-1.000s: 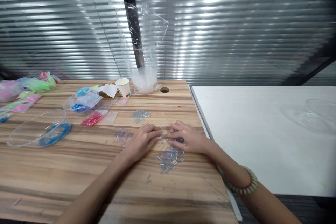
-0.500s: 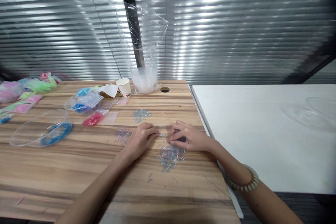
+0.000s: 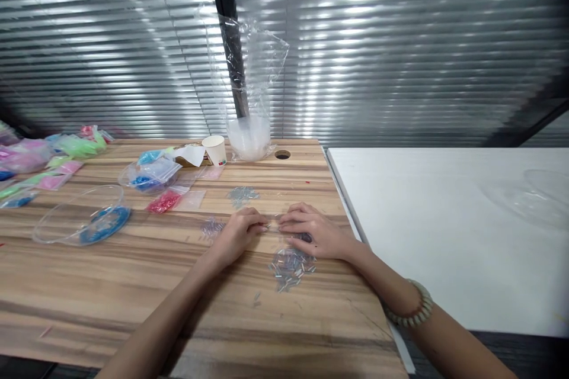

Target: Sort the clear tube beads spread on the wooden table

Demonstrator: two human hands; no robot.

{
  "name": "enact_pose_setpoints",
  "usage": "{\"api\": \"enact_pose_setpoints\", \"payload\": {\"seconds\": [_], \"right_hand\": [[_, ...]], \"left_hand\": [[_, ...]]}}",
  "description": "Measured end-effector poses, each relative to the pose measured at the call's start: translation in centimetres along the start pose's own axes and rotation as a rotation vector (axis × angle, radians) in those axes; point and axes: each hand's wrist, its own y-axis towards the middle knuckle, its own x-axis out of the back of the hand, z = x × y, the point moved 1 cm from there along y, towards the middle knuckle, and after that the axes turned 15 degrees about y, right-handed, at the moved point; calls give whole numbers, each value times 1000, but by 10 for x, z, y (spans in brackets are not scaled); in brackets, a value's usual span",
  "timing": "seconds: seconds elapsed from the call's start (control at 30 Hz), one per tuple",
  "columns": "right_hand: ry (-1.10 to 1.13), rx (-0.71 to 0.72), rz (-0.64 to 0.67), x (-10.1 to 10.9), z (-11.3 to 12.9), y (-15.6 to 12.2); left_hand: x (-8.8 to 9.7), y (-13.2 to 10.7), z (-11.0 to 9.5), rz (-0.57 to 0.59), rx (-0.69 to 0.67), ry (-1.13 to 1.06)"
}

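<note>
My left hand (image 3: 239,231) rests on the wood-grain table with thumb and forefinger pinched together. A tiny pale tube bead (image 3: 268,225) shows at those fingertips. My right hand (image 3: 316,232) lies palm down with its fingers stretched toward the left hand, partly covering some dark beads beneath the palm. Just below it spreads a heap of clear, shiny tube beads (image 3: 291,267). Left of my left hand is a small pile of purplish tube beads (image 3: 211,228). Farther back lies a grey-green bead pile (image 3: 242,195).
At left stand a clear round dish with blue beads (image 3: 106,224), a bag of red beads (image 3: 164,201) and several colourful bags (image 3: 71,145). A paper cup (image 3: 216,151) and bagged plastic bowls (image 3: 249,137) are at the back. A white table (image 3: 422,201) adjoins on the right.
My right hand's fingers have straightened from a curl and reached left, closer to my left hand. The left hand keeps its pinch. The view has shifted slightly.
</note>
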Motion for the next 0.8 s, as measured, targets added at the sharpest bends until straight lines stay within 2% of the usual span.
{"api": "enact_pose_setpoints", "payload": {"seconds": [0.3, 0.43, 0.53, 0.63, 0.8], "right_hand": [[13, 23, -12, -5, 1, 1], [-15, 28, -7, -7, 2, 3], [-23, 44, -30, -8, 3, 4], [-40, 66, -109, -6, 5, 5], [-127, 99, -324, -2, 6, 4]], "left_hand": [[-13, 0, 2, -49, -11, 16], [-12, 0, -1, -68, -19, 3], [-10, -1, -6, -38, -30, -31], [-12, -2, -10, -35, -51, -26], [-20, -2, -9, -81, -40, -6]]}}
